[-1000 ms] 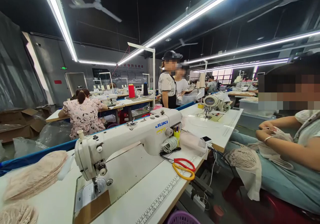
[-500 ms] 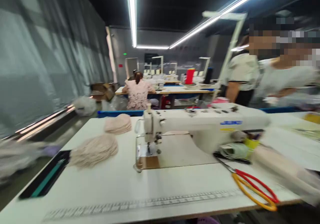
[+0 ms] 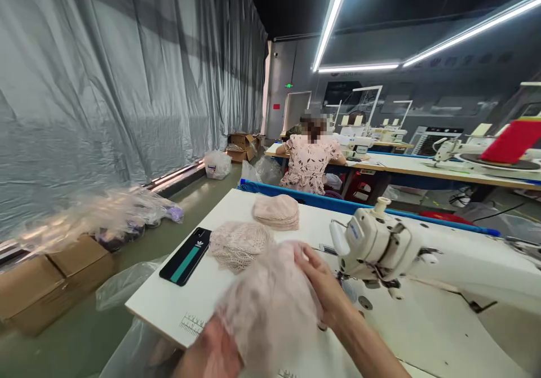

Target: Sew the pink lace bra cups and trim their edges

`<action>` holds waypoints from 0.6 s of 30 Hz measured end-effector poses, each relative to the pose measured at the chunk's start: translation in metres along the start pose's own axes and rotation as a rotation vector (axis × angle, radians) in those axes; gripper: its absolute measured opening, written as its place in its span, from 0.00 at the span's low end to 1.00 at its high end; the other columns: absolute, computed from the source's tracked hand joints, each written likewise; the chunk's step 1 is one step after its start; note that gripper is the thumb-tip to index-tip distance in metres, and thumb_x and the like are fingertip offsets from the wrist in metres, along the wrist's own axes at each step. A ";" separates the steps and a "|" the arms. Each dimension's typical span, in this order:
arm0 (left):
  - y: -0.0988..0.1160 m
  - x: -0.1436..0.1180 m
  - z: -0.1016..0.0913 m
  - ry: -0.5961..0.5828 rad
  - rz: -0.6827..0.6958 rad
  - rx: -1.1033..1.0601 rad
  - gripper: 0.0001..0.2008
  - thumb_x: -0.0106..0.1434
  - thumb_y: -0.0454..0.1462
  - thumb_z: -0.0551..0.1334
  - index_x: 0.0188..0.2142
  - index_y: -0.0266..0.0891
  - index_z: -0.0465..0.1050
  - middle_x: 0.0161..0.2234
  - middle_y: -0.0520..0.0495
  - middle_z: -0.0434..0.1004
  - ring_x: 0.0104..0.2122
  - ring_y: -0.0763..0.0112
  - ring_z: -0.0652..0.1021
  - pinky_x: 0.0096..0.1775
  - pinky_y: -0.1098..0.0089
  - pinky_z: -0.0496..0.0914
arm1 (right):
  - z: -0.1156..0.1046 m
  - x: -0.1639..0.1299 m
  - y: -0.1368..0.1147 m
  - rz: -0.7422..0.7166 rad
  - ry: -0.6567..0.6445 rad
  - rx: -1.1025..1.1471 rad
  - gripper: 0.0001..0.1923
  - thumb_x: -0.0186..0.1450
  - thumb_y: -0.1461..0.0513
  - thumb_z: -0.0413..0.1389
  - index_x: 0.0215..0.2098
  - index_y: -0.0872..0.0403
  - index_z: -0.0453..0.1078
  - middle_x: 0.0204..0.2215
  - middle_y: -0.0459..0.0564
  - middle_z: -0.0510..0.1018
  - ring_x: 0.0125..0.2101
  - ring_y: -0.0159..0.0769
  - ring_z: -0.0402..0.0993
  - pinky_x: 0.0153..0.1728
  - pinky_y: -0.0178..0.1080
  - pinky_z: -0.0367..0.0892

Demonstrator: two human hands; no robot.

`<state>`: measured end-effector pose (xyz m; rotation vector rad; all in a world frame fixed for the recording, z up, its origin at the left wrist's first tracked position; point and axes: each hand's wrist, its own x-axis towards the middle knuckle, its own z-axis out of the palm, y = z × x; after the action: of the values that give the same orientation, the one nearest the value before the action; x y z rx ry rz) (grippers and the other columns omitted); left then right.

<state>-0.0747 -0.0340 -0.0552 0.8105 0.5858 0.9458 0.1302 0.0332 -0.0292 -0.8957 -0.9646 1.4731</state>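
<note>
Pink lace, bunched into a soft blurred bundle (image 3: 270, 310), sits between the person's two hands above the near edge of the white sewing table (image 3: 169, 305). Seen from the head camera, the right hand (image 3: 323, 288) has its fingers curled closed over the bundle's right side, thumb pressed into the fabric. The left hand (image 3: 213, 352) comes up from the bottom of the frame beneath the bundle's lower left part; it is smeared by motion and half covered by lace, so whether it clasps the fabric or only props it I cannot tell.

Just beyond the bundle, toward the table's middle, lies a flat stack of cream lace pieces (image 3: 239, 245), and farther back near the far edge sits a neater pile of pink cups (image 3: 276, 212). A black phone with a teal stripe (image 3: 186, 262) lies by the table's left edge, near the cream stack. The head of a white sewing machine (image 3: 372, 243) stands just to the right of the right hand, its arm running off toward the right edge.

At the next table back, a seated person in a floral top (image 3: 308, 164) faces away. Grey plastic sheeting (image 3: 105, 85) hangs along the left wall, with cardboard boxes (image 3: 51, 282) on the floor below it.
</note>
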 end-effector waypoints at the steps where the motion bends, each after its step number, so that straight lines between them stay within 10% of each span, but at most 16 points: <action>1: 0.012 0.018 -0.003 0.013 0.026 0.017 0.35 0.45 0.55 0.67 0.51 0.47 0.66 0.49 0.47 0.71 0.50 0.56 0.71 0.48 0.63 0.66 | 0.001 0.020 -0.001 -0.030 0.020 -0.008 0.16 0.60 0.52 0.58 0.41 0.52 0.67 0.32 0.44 0.76 0.28 0.32 0.73 0.27 0.35 0.68; 10: 0.120 0.240 -0.016 0.139 0.250 0.445 0.25 0.60 0.32 0.60 0.56 0.34 0.56 0.47 0.39 0.70 0.43 0.63 0.73 0.45 0.62 0.68 | -0.038 0.195 -0.002 -0.364 0.412 -0.212 0.16 0.66 0.57 0.52 0.50 0.55 0.63 0.47 0.51 0.70 0.41 0.37 0.71 0.40 0.45 0.69; 18: 0.092 0.340 -0.057 0.234 0.269 0.925 0.16 0.64 0.39 0.57 0.50 0.37 0.63 0.50 0.42 0.65 0.46 0.62 0.71 0.46 0.57 0.68 | -0.099 0.251 0.018 -0.325 0.675 -0.691 0.15 0.65 0.58 0.53 0.48 0.55 0.65 0.46 0.50 0.70 0.42 0.38 0.71 0.40 0.46 0.68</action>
<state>0.0005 0.3140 -0.0442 1.6434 1.1744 1.0134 0.1881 0.2902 -0.0890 -1.5171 -1.0338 0.4680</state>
